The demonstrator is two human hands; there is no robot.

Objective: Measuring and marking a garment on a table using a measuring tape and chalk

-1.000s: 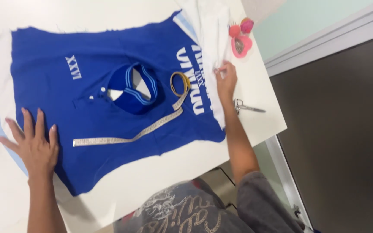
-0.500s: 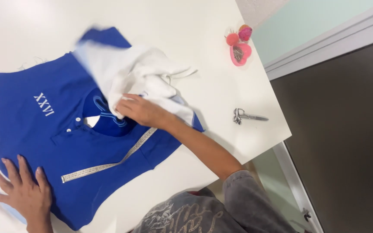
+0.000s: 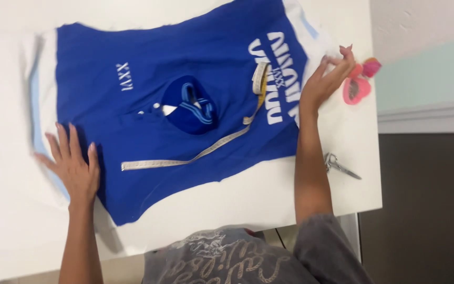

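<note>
The far edge of the white desk (image 3: 269,202) is cut off by the frame, and the left hand (image 3: 73,167) is slightly blurred at its outer side. The blue shirt (image 3: 185,68) lies spread flat across the desk's middle, its white lettering upside down, collar folded in at the centre, white and pale-blue trim at both ends. A measuring tape (image 3: 195,156) trails across it. The left hand presses flat, fingers spread, near the left end; the right hand (image 3: 324,81) rests open on the right end, beside pink holders (image 3: 357,87). Small scissors (image 3: 340,165) lie near the right edge.
</note>
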